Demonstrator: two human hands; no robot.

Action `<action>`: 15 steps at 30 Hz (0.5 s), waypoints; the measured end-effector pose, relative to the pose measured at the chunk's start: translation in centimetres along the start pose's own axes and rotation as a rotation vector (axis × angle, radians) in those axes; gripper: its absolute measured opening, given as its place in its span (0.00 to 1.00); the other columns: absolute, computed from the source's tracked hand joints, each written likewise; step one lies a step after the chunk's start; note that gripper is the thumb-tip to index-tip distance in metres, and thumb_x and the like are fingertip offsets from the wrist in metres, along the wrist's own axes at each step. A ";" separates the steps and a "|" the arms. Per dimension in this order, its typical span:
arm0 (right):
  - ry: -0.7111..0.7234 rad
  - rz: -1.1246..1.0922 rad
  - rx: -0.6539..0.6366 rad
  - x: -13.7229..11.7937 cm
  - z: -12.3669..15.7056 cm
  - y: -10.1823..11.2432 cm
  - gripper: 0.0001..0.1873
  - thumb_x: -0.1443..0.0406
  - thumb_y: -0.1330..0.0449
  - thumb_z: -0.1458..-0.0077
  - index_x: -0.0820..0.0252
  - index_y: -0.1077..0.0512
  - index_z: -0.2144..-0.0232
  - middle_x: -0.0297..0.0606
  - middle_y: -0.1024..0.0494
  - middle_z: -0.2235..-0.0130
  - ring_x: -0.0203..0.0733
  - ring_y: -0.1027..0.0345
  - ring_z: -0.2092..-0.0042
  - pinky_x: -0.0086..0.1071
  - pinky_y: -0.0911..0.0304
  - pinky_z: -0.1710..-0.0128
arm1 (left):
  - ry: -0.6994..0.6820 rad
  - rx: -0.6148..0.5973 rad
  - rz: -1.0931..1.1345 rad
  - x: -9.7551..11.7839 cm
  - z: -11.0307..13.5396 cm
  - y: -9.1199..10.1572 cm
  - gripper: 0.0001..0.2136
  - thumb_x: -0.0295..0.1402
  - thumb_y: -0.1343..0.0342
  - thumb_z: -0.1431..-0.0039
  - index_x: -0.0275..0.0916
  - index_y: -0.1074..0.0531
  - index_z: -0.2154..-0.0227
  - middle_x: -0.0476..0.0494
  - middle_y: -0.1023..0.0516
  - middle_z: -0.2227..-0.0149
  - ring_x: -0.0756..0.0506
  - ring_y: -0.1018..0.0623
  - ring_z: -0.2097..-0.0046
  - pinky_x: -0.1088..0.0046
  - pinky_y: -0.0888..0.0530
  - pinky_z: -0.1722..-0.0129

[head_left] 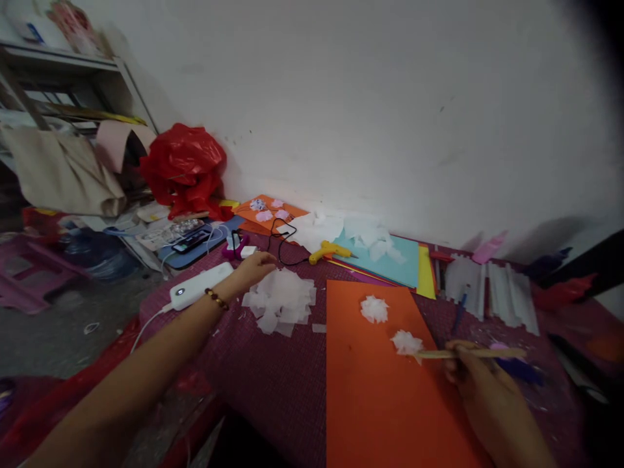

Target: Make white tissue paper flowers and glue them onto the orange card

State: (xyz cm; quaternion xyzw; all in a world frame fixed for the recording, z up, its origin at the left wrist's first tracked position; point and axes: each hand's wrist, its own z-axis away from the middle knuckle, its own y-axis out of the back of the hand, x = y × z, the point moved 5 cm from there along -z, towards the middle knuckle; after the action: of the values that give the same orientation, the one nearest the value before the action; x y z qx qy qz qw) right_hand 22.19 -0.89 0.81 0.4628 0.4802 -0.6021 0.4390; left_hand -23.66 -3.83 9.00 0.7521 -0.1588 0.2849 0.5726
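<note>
My right hand point(475, 377) grips a thin wooden stick point(502, 353). The stick's tip meets a white ruffled paper tuft point(405, 342) near the right edge of an orange sheet point(370, 396). A second white tuft point(374, 309) sits on that sheet, up and to the left. My left hand point(258, 268) reaches out with fingers extended, just above the far left edge of a pile of white tissue pieces point(283, 299). Nothing shows in its fingers, and I cannot tell if it touches the pile. A single white strip point(318, 328) lies between pile and sheet.
A yellow glue gun point(329, 251) with a black cord lies behind the pile, beside stacked coloured paper point(409, 260). A white power bank point(202, 286) rests under my left forearm. Glue sticks point(511, 296) and a pink bottle point(489, 248) are at right. A red bag point(185, 166) stands back left.
</note>
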 end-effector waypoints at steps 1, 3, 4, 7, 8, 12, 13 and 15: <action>-0.003 -0.001 0.001 0.0 0.0 0.0 0.13 0.58 0.34 0.61 0.59 0.27 0.73 0.33 0.31 0.79 0.36 0.39 0.79 0.27 0.43 0.84 | -0.014 -0.035 0.006 -0.2 -0.4 -0.2 0.09 0.31 0.47 0.53 0.37 0.25 0.69 0.44 0.23 0.67 0.44 0.25 0.64 0.71 0.31 0.64; -0.003 0.001 -0.002 -0.2 0.0 0.1 0.13 0.58 0.33 0.62 0.59 0.27 0.73 0.33 0.31 0.79 0.36 0.39 0.78 0.27 0.43 0.83 | -0.043 -0.085 0.009 -0.3 -0.7 -0.7 0.07 0.29 0.45 0.57 0.38 0.24 0.73 0.45 0.22 0.68 0.45 0.25 0.65 0.72 0.31 0.63; -0.007 -0.002 -0.006 -0.3 0.0 0.1 0.14 0.58 0.33 0.63 0.60 0.27 0.73 0.33 0.31 0.80 0.35 0.39 0.78 0.27 0.42 0.83 | -0.054 -0.095 0.005 -0.2 -0.7 -0.9 0.06 0.29 0.45 0.58 0.38 0.25 0.75 0.45 0.23 0.69 0.45 0.26 0.65 0.72 0.31 0.63; -0.027 -0.031 -0.017 -0.4 0.1 0.0 0.14 0.58 0.33 0.65 0.59 0.27 0.75 0.33 0.32 0.80 0.35 0.39 0.78 0.26 0.41 0.82 | -0.067 -0.070 -0.008 0.3 -0.4 -0.6 0.03 0.30 0.44 0.58 0.38 0.27 0.78 0.45 0.24 0.71 0.45 0.27 0.65 0.70 0.32 0.62; -0.031 -0.039 -0.022 -0.4 0.1 -0.1 0.14 0.58 0.33 0.65 0.59 0.27 0.74 0.33 0.32 0.80 0.35 0.39 0.78 0.25 0.41 0.82 | -0.069 -0.055 -0.009 0.5 -0.2 -0.3 0.03 0.31 0.44 0.57 0.38 0.27 0.78 0.45 0.25 0.71 0.45 0.28 0.65 0.70 0.33 0.62; -0.019 -0.055 -0.041 -0.4 0.3 -0.2 0.13 0.59 0.32 0.63 0.59 0.26 0.74 0.32 0.31 0.80 0.34 0.40 0.77 0.23 0.41 0.81 | -0.084 -0.007 0.010 1.9 0.6 1.5 0.05 0.33 0.43 0.55 0.37 0.28 0.78 0.45 0.25 0.68 0.46 0.28 0.63 0.70 0.33 0.61; -0.023 -0.064 -0.045 -0.4 0.3 -0.3 0.13 0.59 0.32 0.63 0.59 0.27 0.74 0.31 0.31 0.80 0.33 0.40 0.77 0.23 0.41 0.81 | -0.077 0.007 0.022 2.2 0.8 2.0 0.05 0.33 0.43 0.56 0.37 0.28 0.78 0.46 0.26 0.69 0.47 0.28 0.64 0.71 0.33 0.63; -0.039 -0.076 -0.046 -0.3 0.3 -0.3 0.14 0.58 0.32 0.64 0.59 0.27 0.74 0.31 0.31 0.80 0.33 0.39 0.77 0.22 0.41 0.80 | -0.034 0.036 0.061 2.7 1.3 2.5 0.05 0.34 0.42 0.56 0.37 0.29 0.79 0.48 0.28 0.73 0.49 0.30 0.69 0.74 0.34 0.69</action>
State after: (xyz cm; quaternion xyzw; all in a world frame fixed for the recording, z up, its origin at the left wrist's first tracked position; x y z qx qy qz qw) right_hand 21.91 -1.11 1.20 0.4220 0.5025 -0.6160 0.4359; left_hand -22.61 -5.54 12.31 0.7621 -0.1862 0.2920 0.5471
